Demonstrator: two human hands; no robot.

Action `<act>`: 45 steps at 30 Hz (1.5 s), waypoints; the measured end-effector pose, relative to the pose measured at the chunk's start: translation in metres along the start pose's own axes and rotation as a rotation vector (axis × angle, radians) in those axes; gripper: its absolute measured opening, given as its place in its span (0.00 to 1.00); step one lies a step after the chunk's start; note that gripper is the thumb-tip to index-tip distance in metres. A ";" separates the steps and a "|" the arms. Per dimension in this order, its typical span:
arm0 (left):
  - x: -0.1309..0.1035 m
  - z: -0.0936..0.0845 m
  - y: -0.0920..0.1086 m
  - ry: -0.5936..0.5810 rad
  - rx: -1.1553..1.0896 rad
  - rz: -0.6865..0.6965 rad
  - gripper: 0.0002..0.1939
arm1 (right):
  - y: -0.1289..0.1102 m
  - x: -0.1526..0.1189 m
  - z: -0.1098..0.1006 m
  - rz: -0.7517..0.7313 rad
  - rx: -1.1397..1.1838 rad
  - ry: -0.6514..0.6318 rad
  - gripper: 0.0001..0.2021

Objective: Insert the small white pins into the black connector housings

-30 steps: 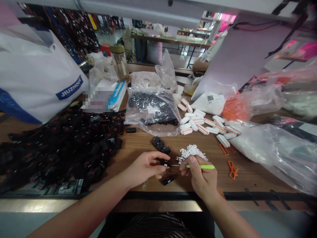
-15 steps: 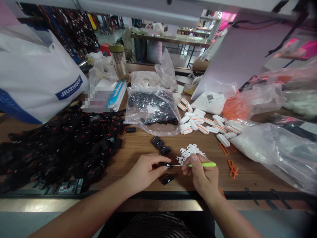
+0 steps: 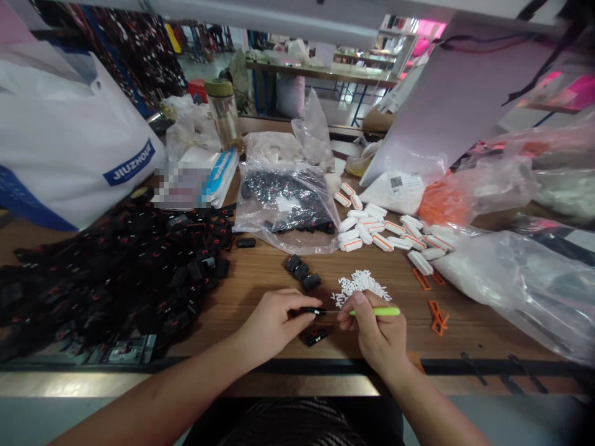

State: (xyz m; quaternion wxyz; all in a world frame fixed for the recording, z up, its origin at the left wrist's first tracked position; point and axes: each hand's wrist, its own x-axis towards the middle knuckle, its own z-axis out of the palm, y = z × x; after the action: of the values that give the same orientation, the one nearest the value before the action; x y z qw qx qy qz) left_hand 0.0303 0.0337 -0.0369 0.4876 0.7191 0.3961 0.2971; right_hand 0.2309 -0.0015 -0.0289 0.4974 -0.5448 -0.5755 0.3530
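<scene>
Between the thumb and fingers of my left hand is a small black plastic connector housing, held just above or on the wooden table. My right hand grips a thin metal pick with a lime-green handle. The pick's tip reaches the right end of the held housing; I cannot tell whether it is inside. Another black housing with white bits in it lies just in front. A heap of tiny white plastic pieces is beyond my right hand. Several black housings lie beyond my left hand.
A large pile of black housings covers the left. Behind stands a clear bag of black parts. White blocks with orange strips, orange frames and a plastic bag lie right. A bottle stands at the back.
My right hand and the pick have shifted slightly left, closer to the held housing. My left hand keeps nearly the same place and hold.
</scene>
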 end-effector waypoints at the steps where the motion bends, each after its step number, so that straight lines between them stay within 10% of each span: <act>1: 0.000 0.000 0.000 0.002 0.002 0.006 0.12 | 0.000 0.000 0.000 0.000 -0.001 -0.002 0.20; 41: -0.001 0.000 0.000 -0.017 -0.021 -0.017 0.11 | -0.006 -0.003 0.001 -0.091 -0.099 -0.107 0.18; 45: 0.000 -0.002 -0.004 -0.040 -0.350 -0.184 0.11 | -0.003 -0.003 -0.004 -0.116 0.114 0.097 0.21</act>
State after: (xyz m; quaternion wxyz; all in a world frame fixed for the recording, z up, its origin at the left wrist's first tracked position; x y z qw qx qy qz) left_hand 0.0278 0.0350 -0.0396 0.6379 0.5900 0.3928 0.3012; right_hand 0.2331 -0.0055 -0.0253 0.5746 -0.4978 -0.5602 0.3289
